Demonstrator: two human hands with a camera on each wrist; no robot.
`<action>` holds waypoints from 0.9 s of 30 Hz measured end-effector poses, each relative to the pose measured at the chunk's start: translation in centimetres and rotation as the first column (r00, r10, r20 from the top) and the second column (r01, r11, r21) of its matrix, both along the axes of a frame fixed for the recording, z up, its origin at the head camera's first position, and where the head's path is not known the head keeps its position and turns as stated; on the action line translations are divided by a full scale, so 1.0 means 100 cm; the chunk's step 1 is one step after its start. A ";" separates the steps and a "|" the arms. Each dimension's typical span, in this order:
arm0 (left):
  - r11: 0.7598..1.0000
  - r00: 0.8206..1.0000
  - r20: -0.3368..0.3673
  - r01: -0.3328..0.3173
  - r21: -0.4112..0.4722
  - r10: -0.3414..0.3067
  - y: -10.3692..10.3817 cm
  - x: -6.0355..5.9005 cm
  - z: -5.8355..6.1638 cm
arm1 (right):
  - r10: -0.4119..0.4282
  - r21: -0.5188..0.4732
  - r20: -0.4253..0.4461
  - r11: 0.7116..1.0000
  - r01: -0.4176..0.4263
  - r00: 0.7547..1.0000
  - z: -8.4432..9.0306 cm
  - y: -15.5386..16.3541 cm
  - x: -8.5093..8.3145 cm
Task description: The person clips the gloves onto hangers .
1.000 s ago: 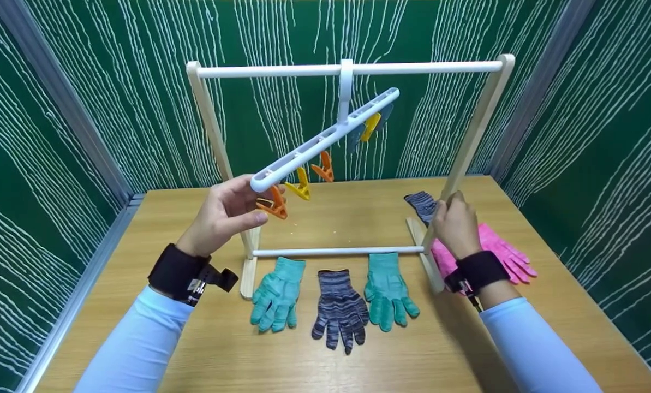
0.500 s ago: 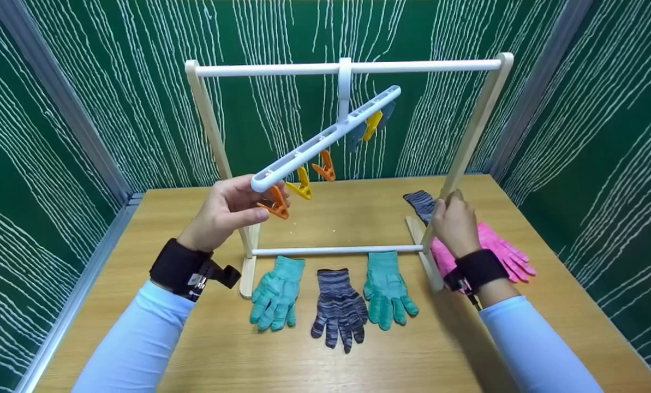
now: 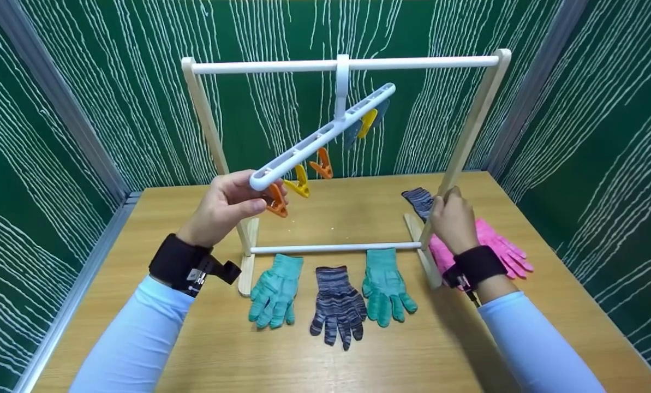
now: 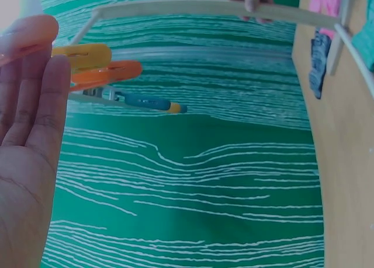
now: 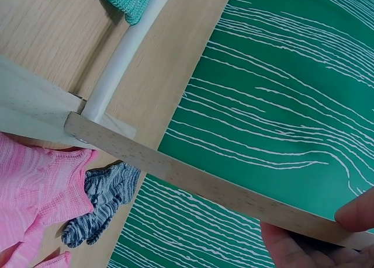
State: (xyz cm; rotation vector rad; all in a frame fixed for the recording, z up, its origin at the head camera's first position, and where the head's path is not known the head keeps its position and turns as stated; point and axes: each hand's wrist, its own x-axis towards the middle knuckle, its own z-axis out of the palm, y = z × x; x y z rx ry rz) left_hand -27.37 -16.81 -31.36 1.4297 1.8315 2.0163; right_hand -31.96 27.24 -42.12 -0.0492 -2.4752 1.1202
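Observation:
My left hand (image 3: 213, 207) pinches an orange clothespin (image 3: 277, 203) between thumb and fingers, below the near end of a white clip hanger (image 3: 270, 176). The hanger is hooked on the top bar (image 3: 423, 63) of a wooden drying rack and slants away to the right. Further along hang a yellow clothespin (image 3: 300, 182), another orange one (image 3: 323, 165), and yellow and blue-grey ones at the far end. My right hand (image 3: 456, 221) grips the rack's right post (image 3: 475, 123), its thumb and fingertips against the wood (image 5: 234, 204) in the right wrist view.
Before the rack lie two green gloves (image 3: 276, 292) (image 3: 388, 286) with a dark striped glove (image 3: 339, 305) between them. Pink gloves (image 3: 502, 248) and another striped glove (image 3: 418, 202) lie by the right post. Green walls with white lines enclose the table (image 3: 221, 360).
My left thumb has moved onto the near orange clothespin, and its left lever is now behind the thumb. The right hand stays on the post. The whole scene sits slightly higher in view.

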 end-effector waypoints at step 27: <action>1.000 1.000 0.017 -0.024 -0.011 0.024 0.002 0.006 0.009 | -0.009 0.037 -0.033 0.999 0.011 0.999 0.001 0.001 0.002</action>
